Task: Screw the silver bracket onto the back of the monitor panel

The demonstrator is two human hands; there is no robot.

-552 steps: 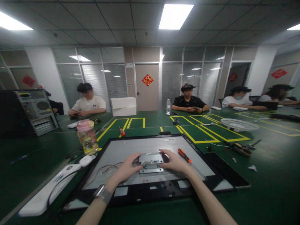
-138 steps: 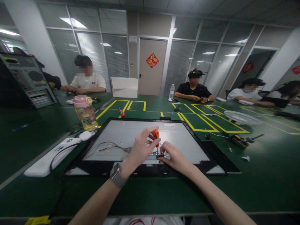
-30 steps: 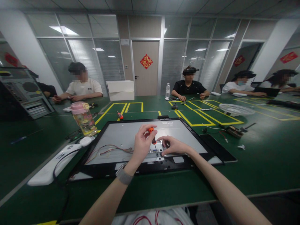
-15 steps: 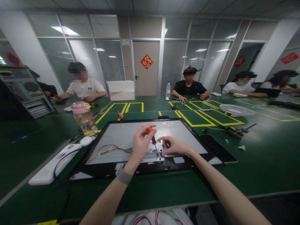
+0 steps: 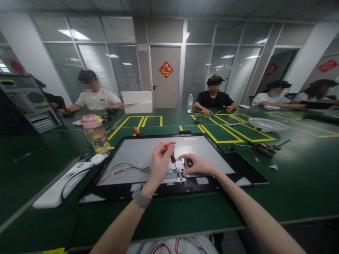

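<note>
A flat display panel (image 5: pixel 132 148) with a black frame and grey metal back lies on the green table. My left hand (image 5: pixel 160 164) is closed around an orange-and-black screwdriver (image 5: pixel 173 157). The screwdriver's shaft points down, slightly tilted, at a small metal bracket (image 5: pixel 181 165) near the panel's front edge. Beside the tip, my right hand (image 5: pixel 197 165) rests on the panel with thumb and index finger curved and apart, the fingertips at the bracket. Whatever fastener sits under the tip is too small to make out. Thin cables (image 5: pixel 127 165) run across the panel's left part.
A white power strip (image 5: pixel 62 185) and a pink-lidded bottle (image 5: pixel 95 134) stand at the left. To the right lie a black phone-like slab (image 5: pixel 247 167), a black tool (image 5: pixel 267 148) and a white round frame (image 5: pixel 267 124). Several people sit across the table.
My hands and the screwdriver stay in nearly the same place, the left hand shifting very slightly. At the far right, a person's arm has reached forward.
</note>
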